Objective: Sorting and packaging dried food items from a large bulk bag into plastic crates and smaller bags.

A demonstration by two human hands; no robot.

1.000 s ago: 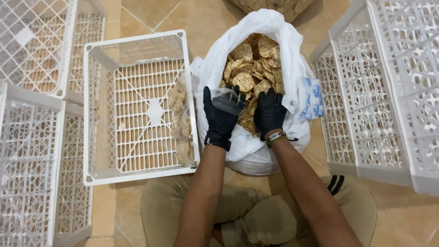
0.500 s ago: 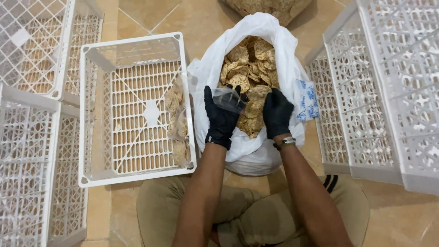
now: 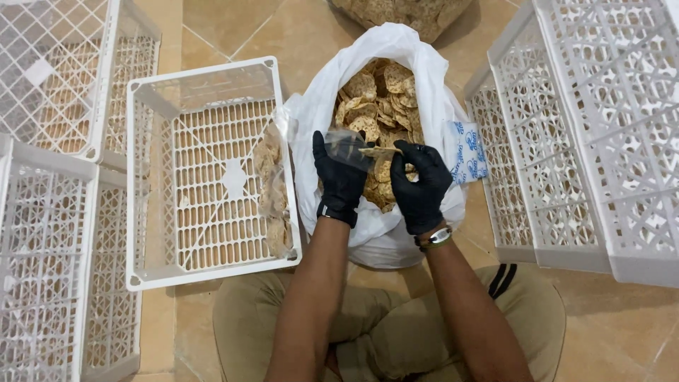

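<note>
Together, gloved fingers (image 3: 368, 154) pinched shut on thin cracker (image 3: 380, 151).

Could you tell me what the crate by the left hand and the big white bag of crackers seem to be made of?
The crate looks like rigid moulded plastic, matt white, with a lattice floor and walls. The big white bag seems thin plastic film: it crumples softly, slightly glossy.

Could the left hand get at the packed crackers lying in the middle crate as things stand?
Probably yes. The left hand is beside that crate, whose top is open, and the packed crackers lie along its near wall. But the hand holds a small clear bag.
</note>
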